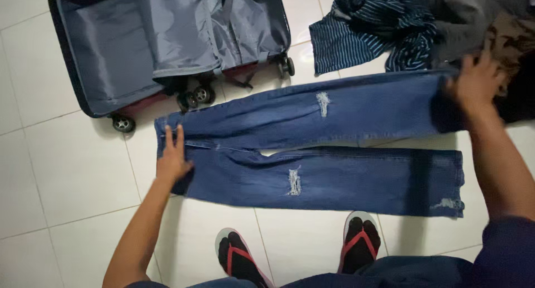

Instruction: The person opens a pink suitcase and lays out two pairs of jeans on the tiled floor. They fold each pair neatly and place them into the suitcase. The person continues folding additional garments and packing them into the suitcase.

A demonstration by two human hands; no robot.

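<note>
Sandalled feet [301,257] on white tiled floor [72,176], both hands [171,160] flat, apart, on jeans [334,149], right hand [476,84] possibly gripping, open suitcase [161,37] beyond.

Left hand [171,157] presses the jeans' [334,149] waist flat; right hand [476,84] grips one leg's hem.

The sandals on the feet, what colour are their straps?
Red straps on the sandals, over black socks, seen in the head view, the only one.

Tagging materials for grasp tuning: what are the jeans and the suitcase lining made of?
Jeans: blue denim, matte, by the look; frayed white rips at the knees and a worn hem. Suitcase lining: likely thin synthetic such as nylon or polyester; grey, slight sheen, loose creases.
</note>
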